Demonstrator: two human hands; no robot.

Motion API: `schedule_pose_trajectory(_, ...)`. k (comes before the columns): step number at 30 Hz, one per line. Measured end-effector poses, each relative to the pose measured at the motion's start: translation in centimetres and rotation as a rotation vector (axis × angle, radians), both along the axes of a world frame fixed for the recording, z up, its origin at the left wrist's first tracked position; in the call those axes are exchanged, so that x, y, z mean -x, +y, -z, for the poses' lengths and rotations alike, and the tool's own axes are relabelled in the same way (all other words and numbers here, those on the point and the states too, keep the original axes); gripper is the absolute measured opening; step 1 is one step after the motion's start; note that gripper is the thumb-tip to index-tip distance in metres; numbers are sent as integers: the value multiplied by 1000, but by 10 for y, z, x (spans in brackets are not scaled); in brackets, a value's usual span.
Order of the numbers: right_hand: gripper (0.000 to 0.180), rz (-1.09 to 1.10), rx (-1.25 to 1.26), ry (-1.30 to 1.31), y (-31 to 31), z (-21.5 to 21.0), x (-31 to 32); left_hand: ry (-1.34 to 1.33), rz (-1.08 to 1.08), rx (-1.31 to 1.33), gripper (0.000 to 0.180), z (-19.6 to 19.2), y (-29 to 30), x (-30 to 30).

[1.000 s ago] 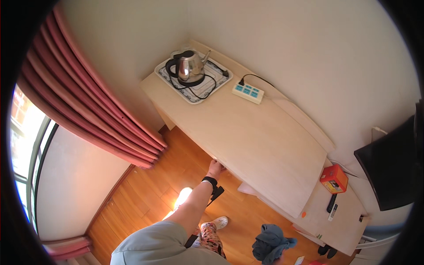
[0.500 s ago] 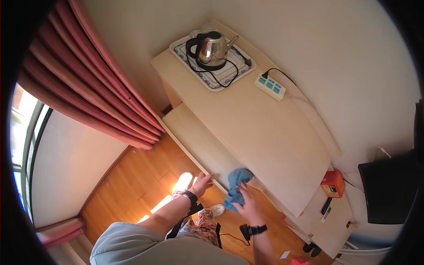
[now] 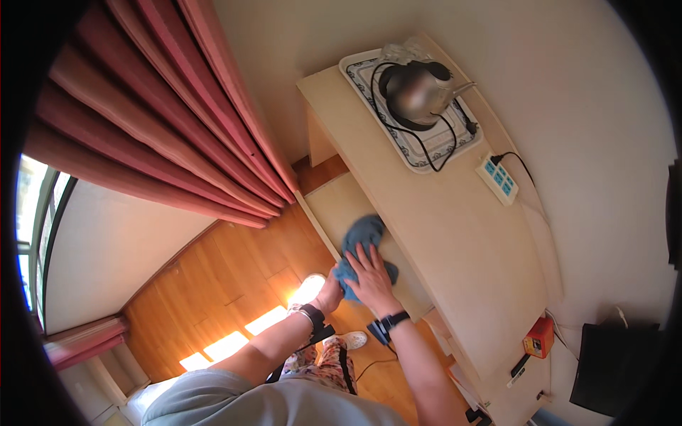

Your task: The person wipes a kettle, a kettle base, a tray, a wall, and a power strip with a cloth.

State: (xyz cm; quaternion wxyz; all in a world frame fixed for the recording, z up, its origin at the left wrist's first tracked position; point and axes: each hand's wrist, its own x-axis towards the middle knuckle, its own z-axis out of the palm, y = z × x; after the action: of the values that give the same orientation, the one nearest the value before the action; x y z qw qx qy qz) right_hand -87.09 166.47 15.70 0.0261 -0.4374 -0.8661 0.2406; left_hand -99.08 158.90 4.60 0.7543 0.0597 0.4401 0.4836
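A blue cloth (image 3: 361, 238) lies bunched on a light wooden pull-out shelf (image 3: 341, 206) that sticks out below the desk top (image 3: 440, 234). My right hand (image 3: 371, 278) presses down on the cloth's near part with fingers spread; a black watch is on that wrist. Just left of it, my left hand (image 3: 329, 291) grips the shelf's front edge. Its fingers are partly hidden by the cloth. This wrist also wears a dark band.
A steel kettle (image 3: 419, 92) with its black cord sits on a patterned tray (image 3: 359, 71) at the desk's far end, a white power strip (image 3: 497, 179) beside it. An orange box (image 3: 540, 336) and black screen (image 3: 614, 366) are at right. Red curtains (image 3: 177, 121) hang left over wood floor (image 3: 234, 277).
My right hand has moved the blue cloth from the shelf's near corner further onto the shelf. My left hand stays at the shelf's front edge. The view has shifted toward the kettle end.
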Motion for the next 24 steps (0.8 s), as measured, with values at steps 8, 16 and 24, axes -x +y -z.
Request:
schedule_pose_trajectory(8, 63, 22, -108, 51, 124, 5, 149, 21, 129, 185, 42, -16, 6, 9)
schedule_pose_trajectory(16, 44, 204, -326, 110, 122, 39, 70, 2, 177, 162, 77, -17, 13, 20)
schedule_pose_trajectory(24, 25, 973, -413, 97, 9, 90, -115, 87, 224, 172, 79, -32, 15, 25)
